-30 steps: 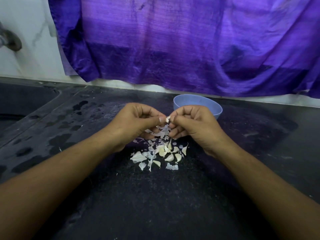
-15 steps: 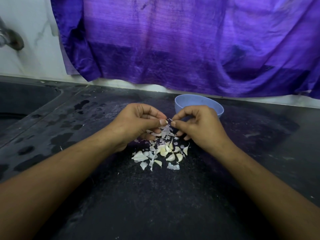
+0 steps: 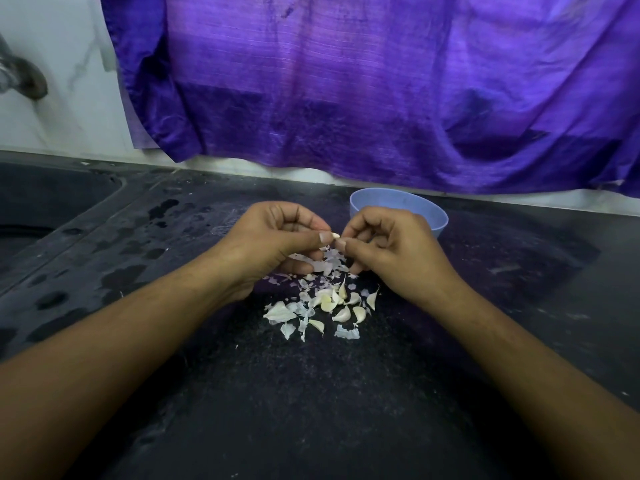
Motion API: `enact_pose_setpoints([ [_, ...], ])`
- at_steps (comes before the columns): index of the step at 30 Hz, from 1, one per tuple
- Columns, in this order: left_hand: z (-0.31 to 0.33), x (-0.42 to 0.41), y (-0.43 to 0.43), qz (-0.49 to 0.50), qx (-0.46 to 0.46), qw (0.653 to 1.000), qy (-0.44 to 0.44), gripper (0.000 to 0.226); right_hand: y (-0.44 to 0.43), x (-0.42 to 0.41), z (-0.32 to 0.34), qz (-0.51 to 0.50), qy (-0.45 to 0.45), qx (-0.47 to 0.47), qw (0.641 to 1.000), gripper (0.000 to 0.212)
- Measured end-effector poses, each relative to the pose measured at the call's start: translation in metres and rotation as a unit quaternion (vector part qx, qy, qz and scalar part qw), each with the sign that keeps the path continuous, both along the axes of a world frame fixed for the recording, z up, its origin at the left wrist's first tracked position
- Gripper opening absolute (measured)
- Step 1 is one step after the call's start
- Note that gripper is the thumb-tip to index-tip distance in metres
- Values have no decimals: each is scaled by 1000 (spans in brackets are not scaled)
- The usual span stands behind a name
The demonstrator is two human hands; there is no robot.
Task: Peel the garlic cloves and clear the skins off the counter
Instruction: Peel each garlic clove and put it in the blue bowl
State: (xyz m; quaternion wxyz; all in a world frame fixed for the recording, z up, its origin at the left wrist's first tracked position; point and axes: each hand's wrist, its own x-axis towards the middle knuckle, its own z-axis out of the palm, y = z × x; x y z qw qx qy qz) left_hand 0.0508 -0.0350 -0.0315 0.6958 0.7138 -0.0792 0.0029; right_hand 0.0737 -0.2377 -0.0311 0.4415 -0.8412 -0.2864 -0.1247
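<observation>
Dark speckled bench, wet in patches, runs below a purple cloth hung over the white wall. Just in front of the blue bowl, the left grip and right grip pinch one garlic clove between them. Nearer than the bowl, loose cloves and skins lie heaped on the bench.
</observation>
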Motion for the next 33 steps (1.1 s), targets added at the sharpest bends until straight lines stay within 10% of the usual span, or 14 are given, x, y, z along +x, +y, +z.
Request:
enact_pose_setpoints([
  [33, -2, 1, 0, -15, 21, 1000, 6, 10, 8, -2, -2, 79, 117, 160, 977, 10],
])
